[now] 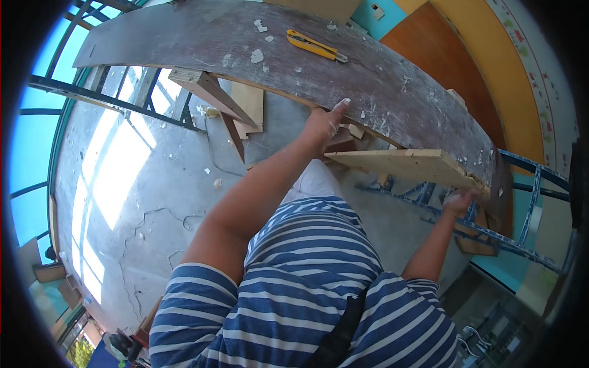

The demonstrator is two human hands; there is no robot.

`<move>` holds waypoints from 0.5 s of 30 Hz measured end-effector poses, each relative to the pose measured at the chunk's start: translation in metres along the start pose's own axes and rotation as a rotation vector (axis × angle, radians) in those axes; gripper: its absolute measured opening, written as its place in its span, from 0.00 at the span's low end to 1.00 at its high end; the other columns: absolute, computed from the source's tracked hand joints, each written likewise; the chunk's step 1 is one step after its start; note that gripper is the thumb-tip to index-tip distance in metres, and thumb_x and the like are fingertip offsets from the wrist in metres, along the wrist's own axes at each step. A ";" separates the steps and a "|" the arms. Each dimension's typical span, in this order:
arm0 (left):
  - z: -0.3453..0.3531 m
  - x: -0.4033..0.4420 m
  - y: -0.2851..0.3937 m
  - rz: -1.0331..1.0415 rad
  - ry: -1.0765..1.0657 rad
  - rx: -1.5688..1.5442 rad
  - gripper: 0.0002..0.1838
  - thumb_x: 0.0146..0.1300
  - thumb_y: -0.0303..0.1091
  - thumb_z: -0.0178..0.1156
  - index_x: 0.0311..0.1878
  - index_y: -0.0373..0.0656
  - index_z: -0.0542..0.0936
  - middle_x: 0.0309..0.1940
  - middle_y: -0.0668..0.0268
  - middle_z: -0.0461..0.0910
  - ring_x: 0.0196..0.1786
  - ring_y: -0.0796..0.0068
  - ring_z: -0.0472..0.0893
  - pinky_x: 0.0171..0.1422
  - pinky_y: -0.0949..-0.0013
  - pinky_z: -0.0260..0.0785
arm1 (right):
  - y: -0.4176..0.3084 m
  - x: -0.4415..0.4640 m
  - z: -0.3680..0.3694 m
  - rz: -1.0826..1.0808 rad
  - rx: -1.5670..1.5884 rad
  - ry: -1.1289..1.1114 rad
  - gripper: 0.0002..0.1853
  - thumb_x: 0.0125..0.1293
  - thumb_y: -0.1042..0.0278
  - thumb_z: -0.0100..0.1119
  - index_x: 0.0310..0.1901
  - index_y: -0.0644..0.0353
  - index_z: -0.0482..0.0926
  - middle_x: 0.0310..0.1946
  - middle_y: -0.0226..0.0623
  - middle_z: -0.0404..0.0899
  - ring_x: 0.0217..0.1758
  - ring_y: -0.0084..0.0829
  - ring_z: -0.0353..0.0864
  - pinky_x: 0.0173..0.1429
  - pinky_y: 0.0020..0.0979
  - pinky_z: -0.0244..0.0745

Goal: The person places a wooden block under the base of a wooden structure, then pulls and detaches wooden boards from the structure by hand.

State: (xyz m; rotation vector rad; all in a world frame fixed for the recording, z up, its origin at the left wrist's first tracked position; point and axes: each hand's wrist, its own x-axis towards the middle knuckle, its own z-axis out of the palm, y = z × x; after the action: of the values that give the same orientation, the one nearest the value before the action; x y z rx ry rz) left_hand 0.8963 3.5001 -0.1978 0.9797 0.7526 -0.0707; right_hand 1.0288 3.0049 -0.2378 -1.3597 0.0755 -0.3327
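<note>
My left hand (328, 122) grips the near edge of the long brown board (380, 86), thumb on top and fingers hidden underneath. The board's surface is spattered with white. At the right, my right hand (459, 201) is closed at the lower corner of a pale wooden panel (405, 162); motion blurs it a little, and some fingers are hidden. This panel lies against the brown board's near edge. A yellow utility knife (313, 45) rests on the brown board, beyond my left hand, with a bit of blade showing.
A wooden leg (215, 95) slants down under the brown board. Blue metal frames (534, 202) stand at the right, with another frame (116, 101) at the left. Thin cords (153, 211) and scraps lie on the grey floor (178, 159). An orange-brown panel (451, 55) leans at the wall.
</note>
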 end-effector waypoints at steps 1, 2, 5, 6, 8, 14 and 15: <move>0.000 0.000 0.000 -0.038 -0.011 -0.028 0.32 0.61 0.53 0.64 0.51 0.30 0.73 0.42 0.56 0.77 0.38 0.64 0.81 0.40 0.60 0.80 | 0.002 0.002 -0.001 -0.014 -0.012 0.015 0.32 0.71 0.39 0.43 0.61 0.61 0.66 0.60 0.38 0.70 0.63 0.37 0.66 0.68 0.41 0.55; 0.000 0.000 -0.001 -0.077 -0.022 -0.056 0.31 0.61 0.52 0.64 0.52 0.30 0.73 0.43 0.57 0.77 0.39 0.63 0.81 0.41 0.59 0.80 | 0.003 0.004 0.000 -0.027 -0.023 0.031 0.31 0.70 0.39 0.44 0.60 0.60 0.67 0.59 0.37 0.70 0.62 0.37 0.66 0.67 0.41 0.56; -0.001 0.008 -0.004 -0.026 0.010 0.005 0.30 0.61 0.51 0.64 0.52 0.32 0.73 0.45 0.57 0.76 0.40 0.61 0.80 0.42 0.58 0.80 | 0.005 0.004 -0.001 -0.079 -0.010 0.007 0.29 0.70 0.39 0.45 0.59 0.58 0.68 0.57 0.35 0.71 0.60 0.35 0.68 0.64 0.41 0.59; -0.001 0.006 0.000 -0.053 -0.019 -0.018 0.30 0.61 0.51 0.64 0.53 0.32 0.73 0.46 0.57 0.76 0.40 0.60 0.80 0.43 0.57 0.80 | 0.006 0.006 -0.001 -0.101 0.003 -0.016 0.29 0.70 0.40 0.45 0.58 0.57 0.68 0.57 0.35 0.72 0.59 0.34 0.68 0.63 0.41 0.59; -0.001 -0.001 0.005 -0.112 -0.076 -0.067 0.30 0.60 0.51 0.65 0.54 0.33 0.73 0.47 0.58 0.76 0.40 0.59 0.80 0.44 0.56 0.80 | 0.016 0.019 -0.019 -0.107 -0.025 -0.040 0.28 0.70 0.40 0.46 0.58 0.56 0.68 0.55 0.33 0.73 0.57 0.33 0.69 0.61 0.40 0.60; 0.003 -0.004 0.009 -0.138 -0.061 -0.086 0.30 0.61 0.51 0.64 0.55 0.35 0.72 0.48 0.59 0.76 0.41 0.60 0.80 0.44 0.57 0.78 | -0.002 -0.003 0.007 -0.100 -0.021 -0.045 0.25 0.70 0.41 0.48 0.57 0.53 0.68 0.50 0.30 0.74 0.53 0.31 0.70 0.59 0.38 0.62; 0.003 -0.005 0.008 -0.127 -0.047 -0.062 0.29 0.62 0.51 0.63 0.54 0.33 0.72 0.46 0.58 0.76 0.41 0.60 0.80 0.45 0.59 0.79 | -0.006 -0.007 0.013 -0.097 0.003 -0.063 0.25 0.70 0.42 0.48 0.56 0.52 0.68 0.50 0.30 0.74 0.53 0.31 0.70 0.58 0.38 0.62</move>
State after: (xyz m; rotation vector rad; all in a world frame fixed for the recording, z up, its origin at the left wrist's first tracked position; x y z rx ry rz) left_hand 0.8974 3.5009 -0.1880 0.8686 0.7692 -0.1791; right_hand 1.0245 3.0178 -0.2304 -1.3723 -0.0436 -0.3703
